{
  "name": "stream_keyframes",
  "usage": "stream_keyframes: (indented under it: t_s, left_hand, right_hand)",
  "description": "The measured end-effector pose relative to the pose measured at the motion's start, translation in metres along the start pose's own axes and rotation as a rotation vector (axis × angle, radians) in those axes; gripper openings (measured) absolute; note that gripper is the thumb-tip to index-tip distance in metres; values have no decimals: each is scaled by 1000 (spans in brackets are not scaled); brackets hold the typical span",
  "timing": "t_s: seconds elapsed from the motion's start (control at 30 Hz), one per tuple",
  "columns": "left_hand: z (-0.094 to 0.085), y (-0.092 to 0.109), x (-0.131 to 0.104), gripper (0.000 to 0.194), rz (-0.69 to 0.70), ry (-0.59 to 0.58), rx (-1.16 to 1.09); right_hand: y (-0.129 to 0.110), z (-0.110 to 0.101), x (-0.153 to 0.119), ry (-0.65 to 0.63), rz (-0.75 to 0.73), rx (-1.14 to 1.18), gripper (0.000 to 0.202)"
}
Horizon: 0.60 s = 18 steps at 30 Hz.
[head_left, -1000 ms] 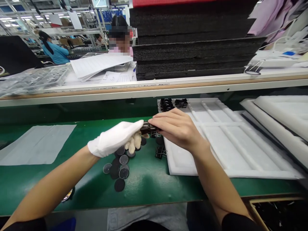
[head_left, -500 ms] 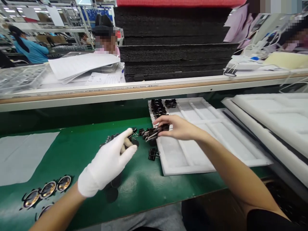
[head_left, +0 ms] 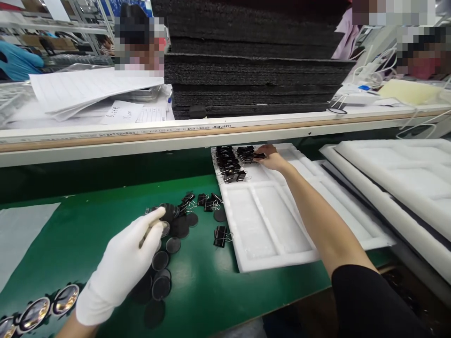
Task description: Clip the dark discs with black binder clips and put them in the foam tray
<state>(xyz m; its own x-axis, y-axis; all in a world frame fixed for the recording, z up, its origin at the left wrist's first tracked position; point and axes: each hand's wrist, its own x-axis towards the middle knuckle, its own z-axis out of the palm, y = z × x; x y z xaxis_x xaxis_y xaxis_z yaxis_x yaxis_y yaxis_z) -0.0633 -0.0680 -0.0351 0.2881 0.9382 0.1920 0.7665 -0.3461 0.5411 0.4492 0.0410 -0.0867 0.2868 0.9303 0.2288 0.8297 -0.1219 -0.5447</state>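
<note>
The right hand (head_left: 270,158) pinches a black clip (head_left: 260,155) over the far end of a white foam tray (head_left: 262,263), in a compartment second from its left edge. Just left of that grip, more clips (head_left: 245,153) sit in the same compartment; beyond them, the far-left compartment holds a packed bunch (head_left: 228,164). Nearer than the grip, other compartments show white floors. A shelf ledge (head_left: 197,130) runs close beyond the grip; stacked foam trays (head_left: 398,164) bound its right.

The gloved left hand (head_left: 121,265) has curled fingers against dark discs (head_left: 179,227); I cannot tell whether it grasps one. Between it and the tray, loose clips (head_left: 211,204) lie on green tabletop (head_left: 197,286), which stretches toward the near edge.
</note>
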Motion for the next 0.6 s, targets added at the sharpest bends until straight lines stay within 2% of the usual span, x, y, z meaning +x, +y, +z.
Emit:
stream_keyframes:
  t_s: [0.13,0.23,0.33,0.47,0.53,0.6]
  left_hand:
    - [-1,-3,1,50,-9,-23,-14]
    - [-1,-5,0,50,4,-31,-15]
    - [3,-10,-1,49,34,-33,-2]
    - [9,-13,2,47,117,-6,50]
    - [4,-11,1,46,162,24,93]
    - [-10,-12,-6,45,176,86,134]
  right_hand:
    - [-1,19,-2,27,-11,-28,26]
    - [-6,27,-12,108,14,-41,32]
    - [-14,26,-25,187,19,-54,42]
    - [-25,21,-32,212,-41,-80,46]
    - [-30,19,-33,244,-55,-93,45]
    - [-36,16,-36,305,-52,-99,41]
